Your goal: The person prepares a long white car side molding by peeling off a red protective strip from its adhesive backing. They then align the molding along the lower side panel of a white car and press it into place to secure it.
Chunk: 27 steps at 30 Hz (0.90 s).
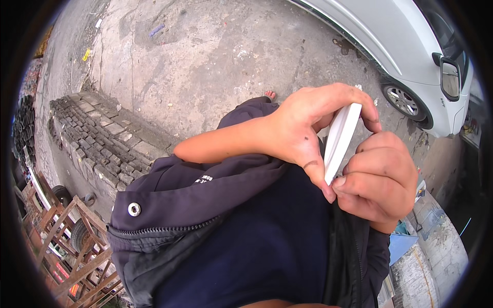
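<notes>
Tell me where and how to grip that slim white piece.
Probably by its two ends, from the left, as the left hand does: the slim white piece is thin and short enough to span, and the right hand crowds its right side.

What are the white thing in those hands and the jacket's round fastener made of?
White thing: probably smooth, satin plastic, by its even colour and crisp edges; coated card is possible. Round fastener: apparently polished metal, by its silvery shine.
</notes>
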Each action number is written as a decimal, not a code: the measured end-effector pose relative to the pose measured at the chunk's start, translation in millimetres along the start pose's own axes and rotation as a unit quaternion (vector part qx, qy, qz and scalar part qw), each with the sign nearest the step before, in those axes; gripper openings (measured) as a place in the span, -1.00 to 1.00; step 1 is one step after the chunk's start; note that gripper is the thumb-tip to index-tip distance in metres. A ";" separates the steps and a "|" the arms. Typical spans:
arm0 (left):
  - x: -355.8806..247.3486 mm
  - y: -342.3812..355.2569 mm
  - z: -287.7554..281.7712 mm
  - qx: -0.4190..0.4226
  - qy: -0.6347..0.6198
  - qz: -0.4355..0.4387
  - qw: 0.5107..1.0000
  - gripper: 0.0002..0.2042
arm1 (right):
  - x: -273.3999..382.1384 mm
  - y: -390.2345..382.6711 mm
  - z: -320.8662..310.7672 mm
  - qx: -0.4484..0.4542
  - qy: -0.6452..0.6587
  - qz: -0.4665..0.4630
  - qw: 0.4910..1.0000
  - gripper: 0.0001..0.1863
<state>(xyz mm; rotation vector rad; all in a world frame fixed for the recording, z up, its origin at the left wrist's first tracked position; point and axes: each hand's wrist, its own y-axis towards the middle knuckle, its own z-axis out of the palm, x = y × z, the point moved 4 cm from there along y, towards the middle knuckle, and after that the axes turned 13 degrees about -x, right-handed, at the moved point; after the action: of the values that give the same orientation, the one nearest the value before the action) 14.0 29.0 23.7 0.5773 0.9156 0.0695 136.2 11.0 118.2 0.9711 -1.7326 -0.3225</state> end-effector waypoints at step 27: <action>22.5 13.8 0.9 -0.034 -0.121 0.015 0.992 0.07 | -17.5 -4.5 -19.6 0.000 0.017 0.042 0.999 -0.76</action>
<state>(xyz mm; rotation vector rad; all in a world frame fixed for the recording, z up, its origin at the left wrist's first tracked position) 31.1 47.0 14.6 0.5233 0.6666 0.0572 157.3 25.8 111.3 0.8974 -1.7377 -0.2505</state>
